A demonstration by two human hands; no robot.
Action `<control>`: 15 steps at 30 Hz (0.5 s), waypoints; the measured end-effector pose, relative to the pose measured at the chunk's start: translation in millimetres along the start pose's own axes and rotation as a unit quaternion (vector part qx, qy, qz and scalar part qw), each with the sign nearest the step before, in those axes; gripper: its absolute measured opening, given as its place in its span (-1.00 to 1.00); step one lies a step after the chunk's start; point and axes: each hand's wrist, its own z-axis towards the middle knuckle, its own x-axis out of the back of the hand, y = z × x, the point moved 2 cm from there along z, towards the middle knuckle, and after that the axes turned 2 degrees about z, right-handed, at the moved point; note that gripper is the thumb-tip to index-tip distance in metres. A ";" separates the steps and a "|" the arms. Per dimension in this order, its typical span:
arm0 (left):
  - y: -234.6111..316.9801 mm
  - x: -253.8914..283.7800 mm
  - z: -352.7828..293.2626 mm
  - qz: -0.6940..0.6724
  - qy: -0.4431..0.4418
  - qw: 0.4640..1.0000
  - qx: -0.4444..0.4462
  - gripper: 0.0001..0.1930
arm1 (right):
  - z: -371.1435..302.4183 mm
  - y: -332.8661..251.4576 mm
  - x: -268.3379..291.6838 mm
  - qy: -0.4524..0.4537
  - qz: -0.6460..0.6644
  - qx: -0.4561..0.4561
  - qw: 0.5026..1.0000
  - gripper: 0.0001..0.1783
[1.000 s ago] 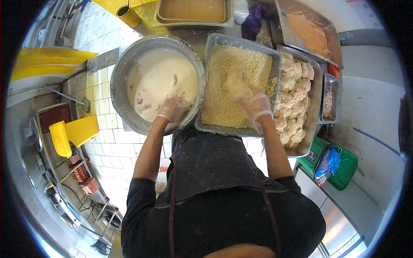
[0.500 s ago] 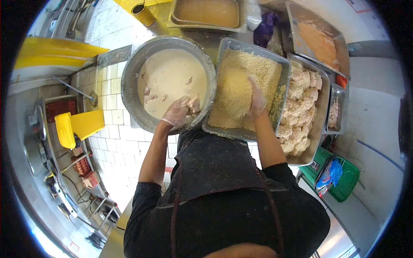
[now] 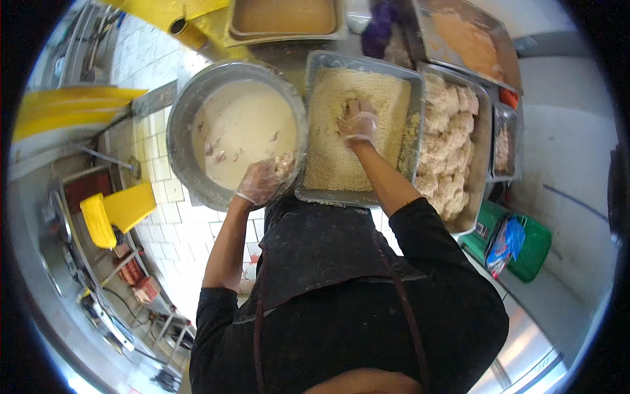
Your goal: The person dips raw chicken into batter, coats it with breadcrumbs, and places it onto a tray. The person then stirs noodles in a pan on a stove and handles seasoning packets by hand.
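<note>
Left hand (image 3: 261, 182): gloved, closed around a wet piece of meat (image 3: 283, 165) at the near rim of the bowl (image 3: 180, 141) — the piece is coated in batter.
Bowl: round, metal, holding pale batter (image 3: 243, 128) with a few more pieces in it.
Right hand (image 3: 358, 125): gloved, fingers spread open and pressed flat into the crumbs (image 3: 354, 141).
Crumb tray (image 3: 357, 196): rectangular, metal, just right of the bowl and touching it.
Breaded pieces (image 3: 449, 148): piled in the next tray (image 3: 482, 151) to the right.
Farther back: a pan (image 3: 285, 33) of brown liquid — beyond the bowl and crumb tray.
</note>
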 end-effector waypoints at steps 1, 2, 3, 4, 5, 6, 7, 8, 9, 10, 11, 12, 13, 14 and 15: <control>-2.7 -7.9 1.1 0.009 -0.009 1.000 -0.015 -0.63 | -3.0 0.7 -8.3 0.006 -0.008 -0.016 1.000 -0.55; -6.4 -14.7 1.0 0.193 0.117 0.963 -0.148 -0.66 | -4.7 4.8 -25.3 -0.018 0.077 -0.065 0.995 -0.58; -4.4 -20.1 -0.6 0.355 0.242 0.860 -0.274 -0.68 | -4.1 14.1 -32.9 -0.040 0.162 -0.109 0.980 -0.60; -3.8 -23.2 3.7 0.353 0.240 0.857 -0.291 -0.68 | -0.9 9.0 -5.4 -0.200 0.182 -0.108 0.957 -0.61; -3.5 -20.8 3.7 0.260 0.234 0.902 -0.253 -0.72 | -3.4 0.7 30.8 -0.354 0.204 -0.107 0.906 -0.61; -3.5 -15.9 3.5 0.169 0.221 0.936 -0.216 -0.76 | -8.1 17.1 33.0 -0.341 0.205 -0.128 0.909 -0.61; -8.1 -18.9 6.2 0.175 0.211 0.932 -0.236 -0.76 | -17.0 32.8 27.0 -0.479 0.230 -0.082 0.843 -0.59; -21.4 -22.3 12.0 0.020 0.200 0.955 -0.217 -0.78 | -24.4 39.7 24.4 -0.605 0.253 -0.026 0.755 -0.58; -26.0 -24.3 13.2 -0.138 0.180 0.956 -0.185 -0.80 | -27.8 36.5 36.3 -0.600 0.259 -0.035 0.756 -0.58; -28.6 -25.5 14.0 -0.132 0.171 0.957 -0.191 -0.80 | -30.3 34.2 48.3 -0.544 0.165 -0.016 0.823 -0.57; -22.6 -22.8 12.3 -0.180 0.175 0.953 -0.170 -0.81 | -32.0 32.7 65.7 -0.481 0.066 0.004 0.874 -0.55; -20.7 -22.8 10.8 -0.227 0.179 0.946 -0.146 -0.82 | -40.5 34.7 75.2 -0.480 0.069 -0.002 0.875 -0.55; -26.7 -21.1 13.0 -0.193 0.150 0.961 -0.130 -0.76 | -47.2 39.4 89.0 -0.358 0.154 0.011 0.921 -0.53; -29.1 -17.3 14.0 -0.189 0.148 0.962 -0.130 -0.76 | -51.1 44.8 105.6 -0.227 0.235 0.026 0.945 -0.50; -27.0 -13.7 15.0 0.106 0.191 0.957 -0.190 -0.69 | -52.6 50.3 121.9 -0.226 0.238 0.023 0.944 -0.50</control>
